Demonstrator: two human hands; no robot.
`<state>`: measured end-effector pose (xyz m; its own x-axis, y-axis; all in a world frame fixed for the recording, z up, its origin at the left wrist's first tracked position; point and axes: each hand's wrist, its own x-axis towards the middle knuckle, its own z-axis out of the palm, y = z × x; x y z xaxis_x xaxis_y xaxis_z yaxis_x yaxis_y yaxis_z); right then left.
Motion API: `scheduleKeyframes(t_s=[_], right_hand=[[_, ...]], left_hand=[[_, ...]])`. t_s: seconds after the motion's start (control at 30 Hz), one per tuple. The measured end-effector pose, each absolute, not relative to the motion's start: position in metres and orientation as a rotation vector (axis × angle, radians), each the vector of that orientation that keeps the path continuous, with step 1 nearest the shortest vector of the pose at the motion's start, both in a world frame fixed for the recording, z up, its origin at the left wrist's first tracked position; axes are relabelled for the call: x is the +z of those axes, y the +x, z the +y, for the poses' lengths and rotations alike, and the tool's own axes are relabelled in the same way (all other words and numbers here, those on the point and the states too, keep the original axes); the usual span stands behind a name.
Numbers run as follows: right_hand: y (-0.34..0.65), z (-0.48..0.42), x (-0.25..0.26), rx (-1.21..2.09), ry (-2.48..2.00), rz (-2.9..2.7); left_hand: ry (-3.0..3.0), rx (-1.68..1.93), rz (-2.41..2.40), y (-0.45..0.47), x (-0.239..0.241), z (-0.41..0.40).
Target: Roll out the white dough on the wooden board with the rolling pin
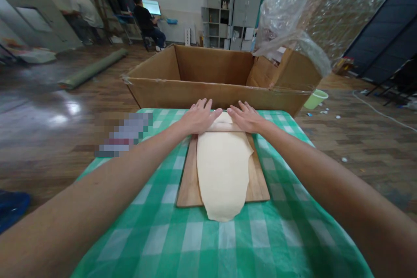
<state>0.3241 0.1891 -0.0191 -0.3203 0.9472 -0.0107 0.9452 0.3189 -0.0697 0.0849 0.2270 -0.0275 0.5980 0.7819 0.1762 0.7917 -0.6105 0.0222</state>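
Observation:
A long sheet of pale dough (223,173) lies over a wooden board (189,184). Its near end hangs past the board's front edge, and its right side has a small jagged point. Across the far part of the dough lies a pale wooden rolling pin (226,127). Palm down on the pin's left end, my left hand (199,117) has its fingers stretched forward and apart. My right hand (245,117) rests the same way on the right end. Both hands cover the pin's ends.
A green-and-white checked cloth (159,239) covers the table. Directly behind stands a large open cardboard box (211,93), with plastic-wrapped material (325,13) at its right. A pale green bin (316,99) sits on the floor. Two people are in the background, left; a blurred patch covers the table's left edge.

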Motion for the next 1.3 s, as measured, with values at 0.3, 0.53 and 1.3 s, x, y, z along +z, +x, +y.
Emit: scheduleKeyframes(t_s=[0.3, 0.53, 1.3], right_hand=[[0.313, 0.126, -0.017, -0.068, -1.766, -2.36], [0.3, 0.05, -0.023, -0.115, -1.723, -2.357], [0.3, -0.054, -0.011, -0.082, -1.443, -2.308]], left_hand=[[-2.681, -0.312, -1.408, 0.083, -0.016, 0.166], [-2.692, -0.518, -1.265, 0.067, -0.021, 0.101], [-2.794, -0.529, -1.041, 0.026, -0.028, -0.009]])
